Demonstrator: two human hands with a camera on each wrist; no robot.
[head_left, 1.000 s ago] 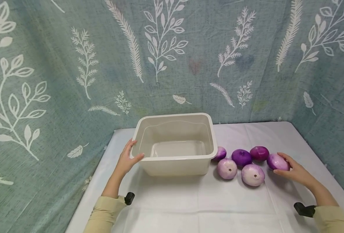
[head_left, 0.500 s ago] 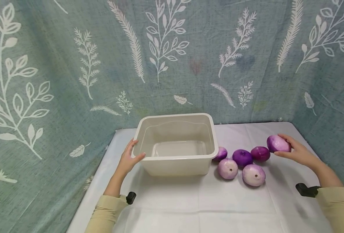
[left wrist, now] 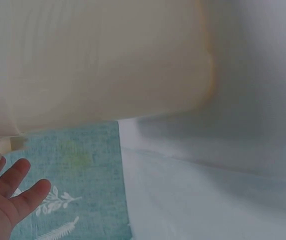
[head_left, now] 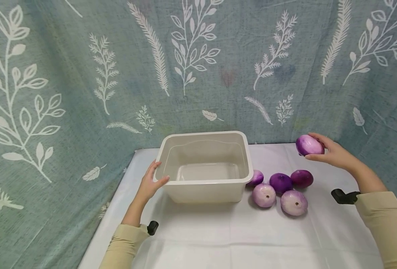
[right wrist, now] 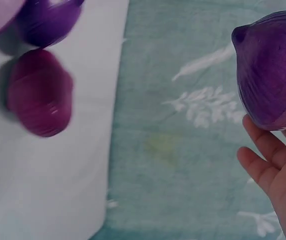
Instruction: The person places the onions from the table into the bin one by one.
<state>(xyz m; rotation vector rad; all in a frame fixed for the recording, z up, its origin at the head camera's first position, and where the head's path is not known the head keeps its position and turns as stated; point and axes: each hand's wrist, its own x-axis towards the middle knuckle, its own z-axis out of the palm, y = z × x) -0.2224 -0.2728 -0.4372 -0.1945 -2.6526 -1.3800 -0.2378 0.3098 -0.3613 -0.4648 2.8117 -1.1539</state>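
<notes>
My right hand (head_left: 332,151) holds a purple-and-white onion (head_left: 309,145) up in the air, beyond the other onions and near the table's back edge. In the right wrist view, this onion's purple pointed end (right wrist: 270,70) shows above the fingers. At the near left corner of a beige plastic basin (head_left: 203,192), my left hand (head_left: 148,184) grips the rim, thumb over the front edge and fingers at the left side. Seen from the left wrist, several of that hand's fingers (left wrist: 13,180) extend below the rim. The basin's visible inside holds nothing.
Right of the basin lie a pale onion (head_left: 264,195), another pale onion (head_left: 294,203), a dark purple onion (head_left: 281,183), a magenta onion (head_left: 301,178) and one partly hidden onion (head_left: 257,177). A leaf-patterned curtain (head_left: 198,74) rises behind the white-covered table (head_left: 198,231).
My right hand has lifted the onion off the table at the right end of the group, carrying it upward, then slightly left. The left hand stays on the basin.
</notes>
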